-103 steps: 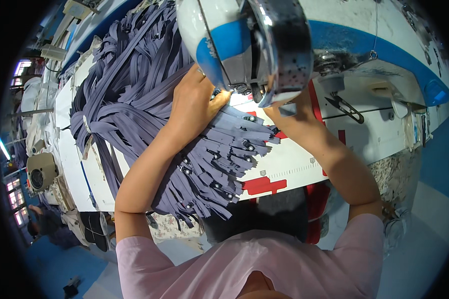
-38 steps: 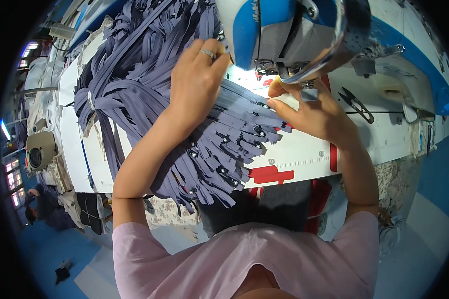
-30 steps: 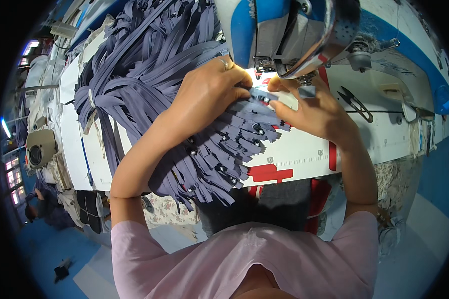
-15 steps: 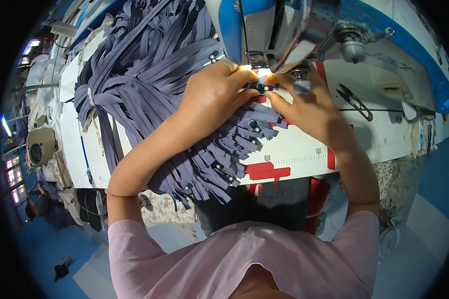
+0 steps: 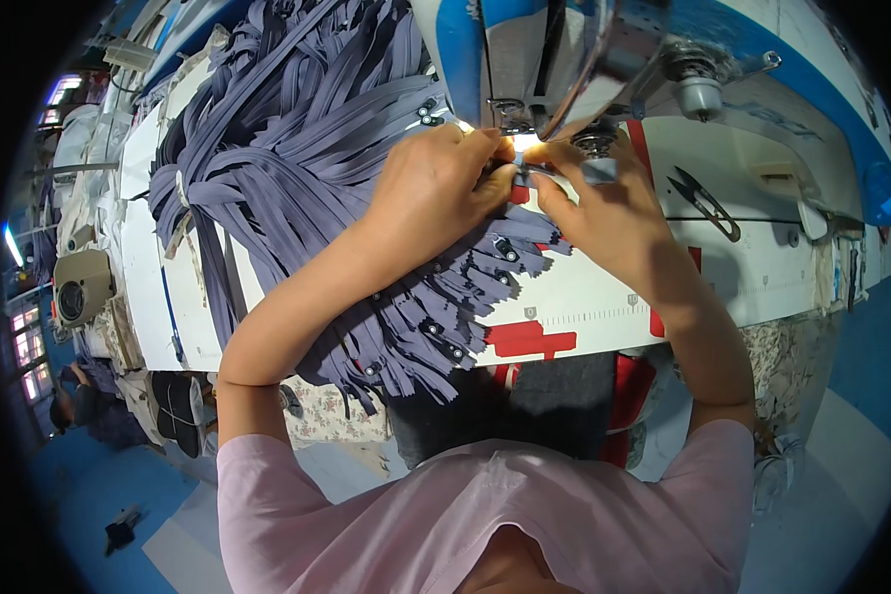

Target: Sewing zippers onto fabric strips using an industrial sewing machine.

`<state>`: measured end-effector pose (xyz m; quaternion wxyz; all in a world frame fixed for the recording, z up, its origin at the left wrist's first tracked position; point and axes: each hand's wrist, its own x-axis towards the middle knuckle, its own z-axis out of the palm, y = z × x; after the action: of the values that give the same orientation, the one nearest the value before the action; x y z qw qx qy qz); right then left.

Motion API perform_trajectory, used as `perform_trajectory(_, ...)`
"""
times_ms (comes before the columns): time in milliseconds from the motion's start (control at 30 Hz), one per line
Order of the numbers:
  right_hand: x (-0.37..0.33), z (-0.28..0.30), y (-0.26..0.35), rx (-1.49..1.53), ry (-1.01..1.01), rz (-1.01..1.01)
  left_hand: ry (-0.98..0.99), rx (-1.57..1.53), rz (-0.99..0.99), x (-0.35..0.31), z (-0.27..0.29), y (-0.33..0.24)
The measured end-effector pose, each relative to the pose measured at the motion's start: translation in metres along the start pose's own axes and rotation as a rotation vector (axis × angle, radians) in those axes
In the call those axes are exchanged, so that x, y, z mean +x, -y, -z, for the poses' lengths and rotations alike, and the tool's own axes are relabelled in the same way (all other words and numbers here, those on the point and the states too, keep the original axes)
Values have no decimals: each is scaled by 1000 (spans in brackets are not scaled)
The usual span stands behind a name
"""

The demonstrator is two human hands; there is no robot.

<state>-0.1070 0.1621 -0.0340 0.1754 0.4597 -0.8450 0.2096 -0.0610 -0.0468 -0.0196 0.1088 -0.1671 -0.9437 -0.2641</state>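
Beneath the lit needle area of a sewing machine, both hands meet with their fingertips close together. My left hand pinches the end of a grey-blue zipper between thumb and fingers. From the other side, my right hand grips the same small end, its thumb and index finger closed on it. Most of that zipper is hidden by the fingers. A large bundle of like zippers spreads under and beyond my left forearm, its cut ends and dark sliders fanned toward me.
Black thread snips lie on the white machine table, right of my right hand. Red tape marks the table near its front edge. A cord or band ties the bundle at left. The machine's blue-and-white body overhangs the back right.
The dark slider that showed between my fingertips is now mostly out of sight, and a grey-blue edge shows there. My left thumb and fingers have shifted slightly; both forearms stay nearly in place.
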Motion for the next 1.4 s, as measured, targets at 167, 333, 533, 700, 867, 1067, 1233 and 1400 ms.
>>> perform_trajectory(167, 3, -5, 2, 65, -19, -80, -20, 3, 71, -4, -4, -2)
perform_trajectory(333, 3, -12, 4, -18, -93, 4, -62, 26, 110, -7, -3, -3)
perform_trajectory(533, 16, -10, 7, 112, -91, -72, -118, 36, 130, -7, 0, 5)
perform_trajectory(700, 16, -10, 11, 186, -113, -182, -83, 20, 147, -5, -2, 11)
perform_trajectory(867, 20, -19, 11, 319, -79, -375, -70, 29, 152, -4, -4, 20)
perform_trajectory(1067, 10, -28, -5, -151, -149, 4, -80, -12, 163, 1, -7, 21)
perform_trajectory(1233, 14, -27, 1, 157, 21, -246, -4, 50, 151, 0, -3, 23)
perform_trajectory(1400, -2, -41, -11, -159, -65, 21, -8, 23, 152, 4, -1, 17)
